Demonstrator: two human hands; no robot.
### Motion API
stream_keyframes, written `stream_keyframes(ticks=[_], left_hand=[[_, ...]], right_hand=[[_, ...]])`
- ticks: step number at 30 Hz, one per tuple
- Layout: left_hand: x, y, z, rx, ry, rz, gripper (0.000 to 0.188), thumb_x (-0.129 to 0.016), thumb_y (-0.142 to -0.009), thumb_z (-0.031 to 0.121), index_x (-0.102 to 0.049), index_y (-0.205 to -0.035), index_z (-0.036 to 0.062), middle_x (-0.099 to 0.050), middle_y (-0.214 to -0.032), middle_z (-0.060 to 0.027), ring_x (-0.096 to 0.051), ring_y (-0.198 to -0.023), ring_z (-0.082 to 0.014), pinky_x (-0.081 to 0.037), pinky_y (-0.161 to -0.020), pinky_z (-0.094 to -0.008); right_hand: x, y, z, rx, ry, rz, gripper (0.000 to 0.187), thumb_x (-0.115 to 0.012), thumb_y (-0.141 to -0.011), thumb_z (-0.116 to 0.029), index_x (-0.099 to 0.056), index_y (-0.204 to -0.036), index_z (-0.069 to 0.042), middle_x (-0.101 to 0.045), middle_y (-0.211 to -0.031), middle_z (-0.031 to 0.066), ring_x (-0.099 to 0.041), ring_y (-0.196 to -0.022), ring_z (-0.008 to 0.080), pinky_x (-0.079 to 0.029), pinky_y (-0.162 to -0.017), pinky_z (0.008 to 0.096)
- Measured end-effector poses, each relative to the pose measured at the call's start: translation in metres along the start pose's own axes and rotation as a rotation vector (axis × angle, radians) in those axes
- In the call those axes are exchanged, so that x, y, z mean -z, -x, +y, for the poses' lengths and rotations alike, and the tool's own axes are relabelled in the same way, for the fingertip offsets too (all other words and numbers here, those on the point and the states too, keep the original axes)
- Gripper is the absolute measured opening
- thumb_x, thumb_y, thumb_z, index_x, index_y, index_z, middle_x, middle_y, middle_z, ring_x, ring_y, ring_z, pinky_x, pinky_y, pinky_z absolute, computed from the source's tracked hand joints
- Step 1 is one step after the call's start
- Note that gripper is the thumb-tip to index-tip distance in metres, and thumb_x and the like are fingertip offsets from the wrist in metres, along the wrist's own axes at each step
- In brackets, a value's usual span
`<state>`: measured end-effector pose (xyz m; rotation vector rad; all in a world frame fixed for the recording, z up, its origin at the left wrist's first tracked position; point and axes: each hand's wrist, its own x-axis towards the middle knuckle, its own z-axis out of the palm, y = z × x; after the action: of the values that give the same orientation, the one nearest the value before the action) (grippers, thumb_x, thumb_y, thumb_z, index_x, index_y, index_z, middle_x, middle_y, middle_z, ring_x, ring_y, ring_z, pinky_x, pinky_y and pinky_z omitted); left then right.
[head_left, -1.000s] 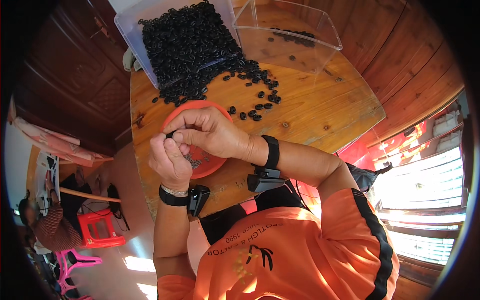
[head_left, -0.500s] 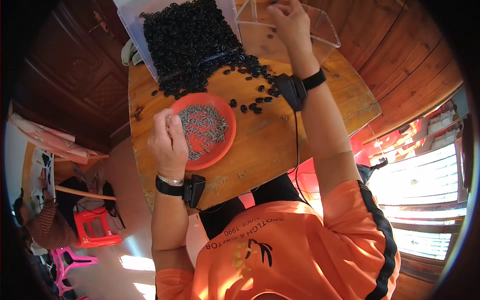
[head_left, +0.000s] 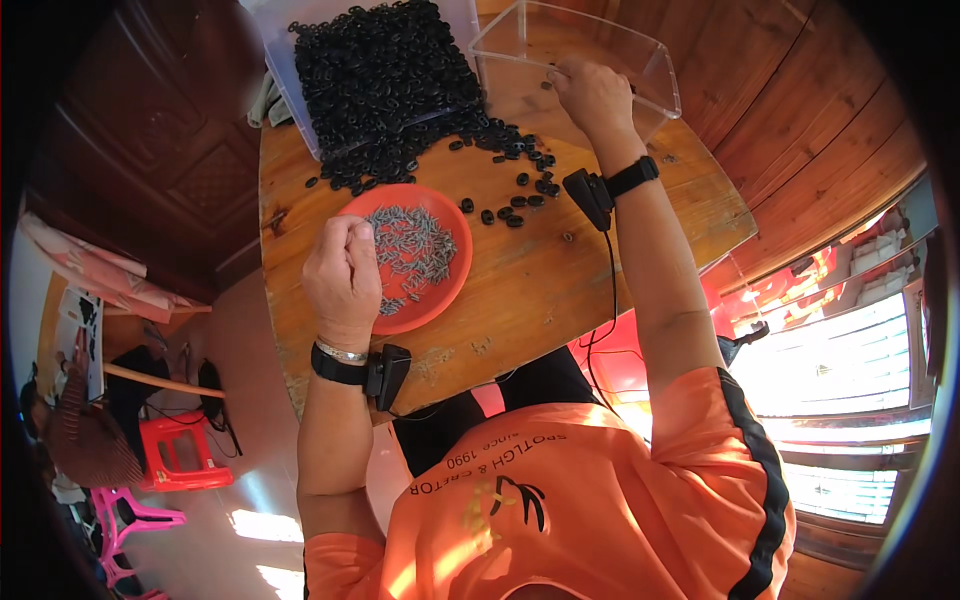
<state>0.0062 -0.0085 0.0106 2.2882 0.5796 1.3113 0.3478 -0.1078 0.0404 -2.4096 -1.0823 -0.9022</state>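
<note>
My left hand (head_left: pixel 342 280) is closed at the left rim of a shallow red-orange bowl (head_left: pixel 462 265), thumb and fingers pressed together. Whatever is between them is hidden. Small grey metal pins or screws (head_left: pixel 415 248) lie scattered in the bowl. My right hand (head_left: pixel 598 98) is over the near side of a clear plastic box (head_left: pixel 655 75), its fingers curled downward; I cannot make out whether they hold anything. A small dark piece (head_left: pixel 547 85) shows beside its fingertips. Small black oval parts (head_left: pixel 516 201) with holes lie loose on the table between my hands.
A translucent bin (head_left: pixel 290 95) tipped toward me spills a heap of black oval parts (head_left: pixel 390 80) onto the wooden table (head_left: pixel 520 290). Cables hang from the black wrist devices. To the left are a red stool (head_left: pixel 180 455), a pink stool and another person (head_left: pixel 95 425).
My right hand has come back toward me from deeper over the clear box to its near side. My left hand stays at the bowl's rim, its fingers slightly shifted.
</note>
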Motion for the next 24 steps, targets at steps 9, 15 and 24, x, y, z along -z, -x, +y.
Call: stream_keyframes(ticks=[9, 15, 24], left_hand=[[-0.003, 0.0, -0.004, 0.014, -0.001, -0.014, 0.015, -0.051, -0.089, 0.016, -0.057, -0.083, 0.0037, -0.057, -0.065, -0.0085, -0.055, -0.056, -0.0233, -0.043, -0.053, -0.0324], [-0.002, -0.001, -0.006, 0.047, 0.004, -0.018, 0.015, -0.052, -0.089, 0.016, -0.058, -0.082, 0.0036, -0.057, -0.065, -0.0088, -0.055, -0.055, -0.0236, -0.043, -0.053, -0.0322], [-0.004, 0.002, -0.007, 0.053, 0.056, -0.049, 0.014, -0.053, -0.088, 0.014, -0.058, -0.083, 0.0017, -0.057, -0.065, -0.0099, -0.055, -0.055, -0.0212, -0.042, -0.052, -0.0306]], right_hand=[[0.009, 0.006, -0.019, 0.269, -0.317, 0.381, 0.017, -0.058, -0.08, -0.024, -0.066, -0.084, -0.01, -0.065, -0.079, 0.0119, -0.063, -0.075, 0.0308, -0.049, -0.069, 0.0425], [-0.002, 0.028, -0.061, 0.26, -0.387, -0.099, 0.014, -0.059, -0.078, -0.023, -0.066, -0.082, -0.012, -0.063, -0.074, 0.0133, -0.062, -0.076, 0.0326, -0.049, -0.067, 0.0438], [-0.035, 0.044, -0.051, 0.218, -0.029, -0.523, 0.018, -0.062, -0.075, -0.021, -0.068, -0.087, -0.009, -0.065, -0.087, 0.0146, -0.062, -0.085, 0.0321, -0.05, -0.074, 0.0408]])
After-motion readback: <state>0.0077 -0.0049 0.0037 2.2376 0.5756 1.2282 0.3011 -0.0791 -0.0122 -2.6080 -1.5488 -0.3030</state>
